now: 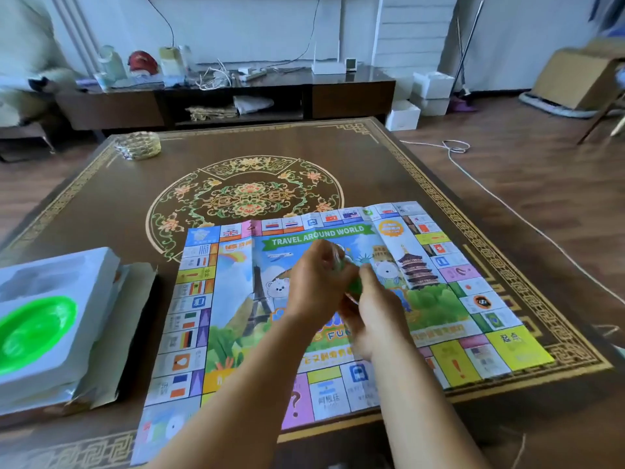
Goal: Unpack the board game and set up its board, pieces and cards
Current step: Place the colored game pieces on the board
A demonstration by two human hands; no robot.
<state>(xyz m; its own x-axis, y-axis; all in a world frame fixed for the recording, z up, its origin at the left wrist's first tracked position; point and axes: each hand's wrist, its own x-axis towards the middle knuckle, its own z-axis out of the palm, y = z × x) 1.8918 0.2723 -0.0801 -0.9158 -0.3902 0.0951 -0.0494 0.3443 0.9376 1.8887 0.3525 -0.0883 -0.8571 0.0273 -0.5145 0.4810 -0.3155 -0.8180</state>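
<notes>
The colourful paper game board (236,299), printed "TRAVEL AROUND WORLD", lies unfolded on the dark patterned counter (101,204), directly beneath the fingers, its creases not fully flat. Both hands meet above its centre: the left hand (314,286) and right hand (378,316) have fingers curled round a small green item (355,286), blurred and largely hidden, probably a bag of pieces being opened there so contents fall on the board. Left of the fingers sits the white moulded tray (84,299) holding a green insert.
</notes>
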